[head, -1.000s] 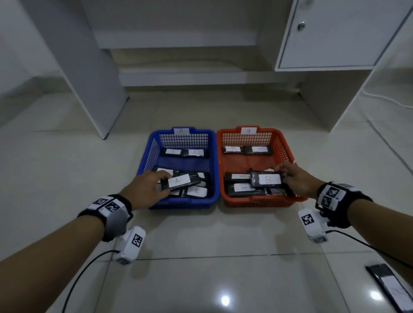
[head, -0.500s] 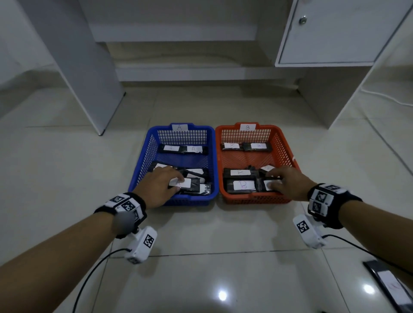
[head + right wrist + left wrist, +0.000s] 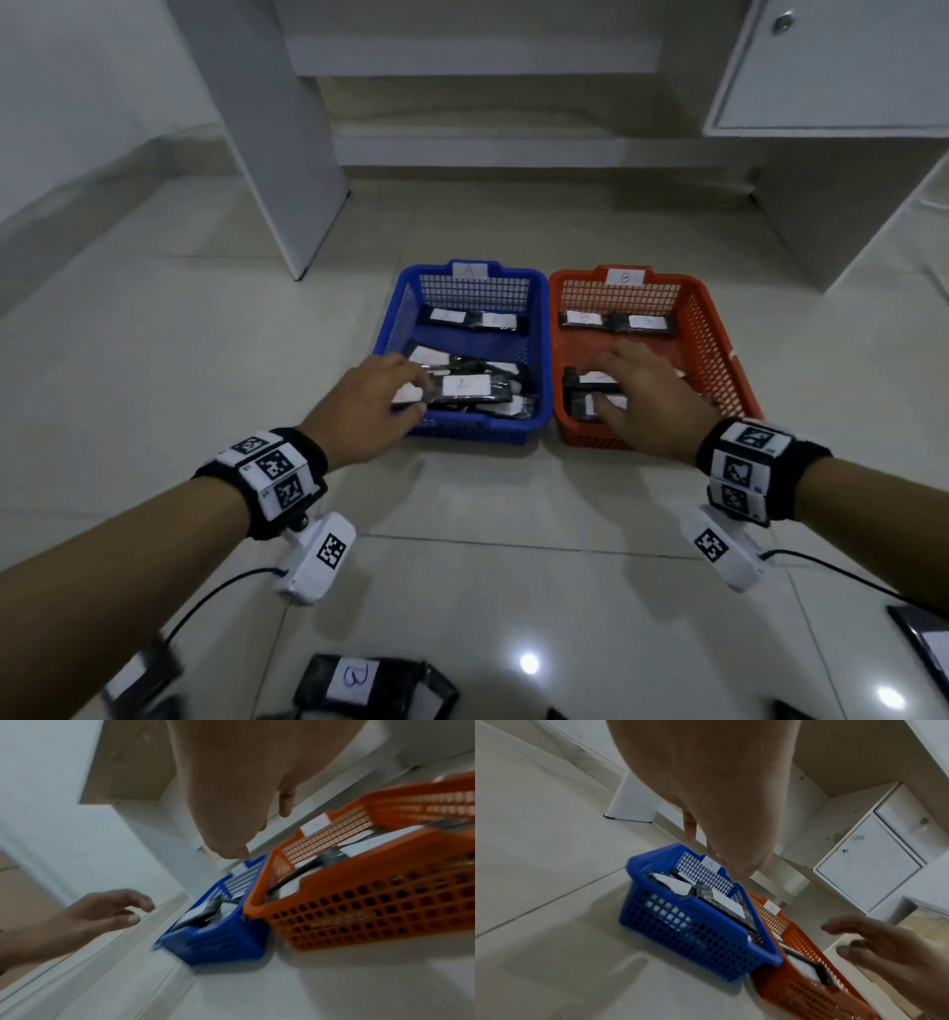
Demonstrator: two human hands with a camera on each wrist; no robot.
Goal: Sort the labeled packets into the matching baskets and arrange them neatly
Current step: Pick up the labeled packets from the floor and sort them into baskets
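- Two baskets stand side by side on the tiled floor, walls touching: the blue basket [image 3: 534, 416] at left and the orange basket [image 3: 719, 329] at right, both already holding black packets with white labels.
- Left hand [image 3: 367, 406]: it hovers over the near left corner of the blue basket, fingers loosely curved and spread, with nothing in its grip. The top packet [image 3: 470, 388] in the near pile lies just beside its fingertips.
- Right hand [image 3: 647, 401]: it hangs over the near pile in the orange basket with fingers splayed and an empty grip; whether it touches the packets beneath, I cannot tell.
- Risk, blue side: the near pile looks loose and overlapping, with packets lying at different angles. A careless withdrawal or nudge could shift it further, undoing any neat arrangement.
- Risk, sorting: more packets wait on the floor at the near edge of the head view, among them the nearest packet [image 3: 369, 683]. Dim light and faint handwriting make a misread label, and so a wrong basket, a fair worry.
- Writing: the blue basket's tag [image 3: 468, 270] reads "A"; the orange basket's tag [image 3: 625, 277] reads "B". The nearest packet's mark looks like a looped letter, possibly upside down, which I cannot read surely. Other labels are too faint.
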